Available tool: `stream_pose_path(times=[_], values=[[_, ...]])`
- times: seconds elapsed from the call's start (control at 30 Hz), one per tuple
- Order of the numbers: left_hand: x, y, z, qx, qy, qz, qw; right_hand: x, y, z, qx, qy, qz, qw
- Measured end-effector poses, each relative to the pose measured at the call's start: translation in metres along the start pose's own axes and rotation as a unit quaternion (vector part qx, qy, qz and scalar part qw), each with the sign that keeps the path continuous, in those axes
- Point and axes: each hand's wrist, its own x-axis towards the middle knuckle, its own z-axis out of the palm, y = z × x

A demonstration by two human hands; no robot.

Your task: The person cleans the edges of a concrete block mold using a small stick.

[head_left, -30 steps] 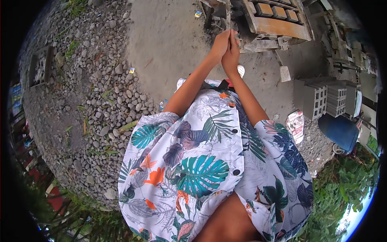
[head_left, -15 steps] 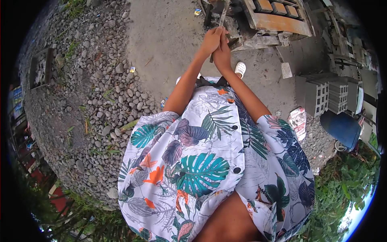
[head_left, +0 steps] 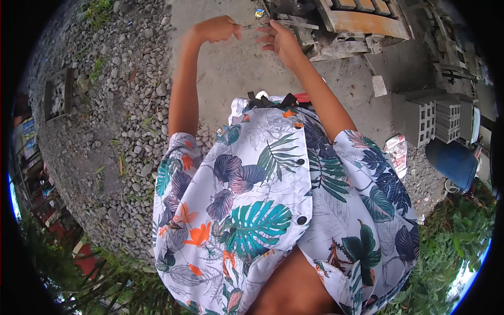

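Note:
My left hand [head_left: 216, 29] is raised at the upper middle, its fingers closed round the near end of a thin grey-brown stick, mostly hidden in the grip. The stick [head_left: 299, 24] lies crosswise and runs on past my right hand [head_left: 282, 43]. The fingers of that right hand are spread, and the stick passes by its thumb; whether the hand touches it I cannot tell. Just right of the hands stands a worn wooden frame [head_left: 362, 25] with several orange-brown blocks [head_left: 366, 5] set in it.
Loose grey stones [head_left: 142, 105] cover the ground at left. Hollow concrete blocks [head_left: 428, 122] are stacked at right, near a blue rounded object [head_left: 450, 164]. A red-and-white sack [head_left: 396, 156] lies by them. Green plants [head_left: 451, 247] grow at lower right.
My hands, together on the upright stick before, have come apart. The left has swung out to the left, the right has loosened, and the stick now lies crosswise.

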Motion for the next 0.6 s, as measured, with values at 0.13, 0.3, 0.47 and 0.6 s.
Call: stream_pose_path(times=[0.13, 0.3, 0.47, 0.6], values=[[-0.02, 0.026, -0.045, 0.082, 0.009, -0.045, 0.996, 0.01, -0.015, 0.035, -0.034, -0.029, -0.083, 0.996], [-0.03, 0.046, -0.064, 0.058, -0.008, -0.098, 0.993, 0.008, -0.031, 0.056, -0.034, 0.02, -0.119, 0.992], [-0.019, 0.04, -0.07, 0.047, 0.022, -0.073, 0.996, 0.026, -0.037, 0.064, -0.042, 0.053, -0.155, 0.986], [-0.022, 0.025, -0.058, 0.002, 0.016, -0.07, 0.997, 0.024, -0.03, 0.063, -0.062, 0.062, -0.145, 0.986]])
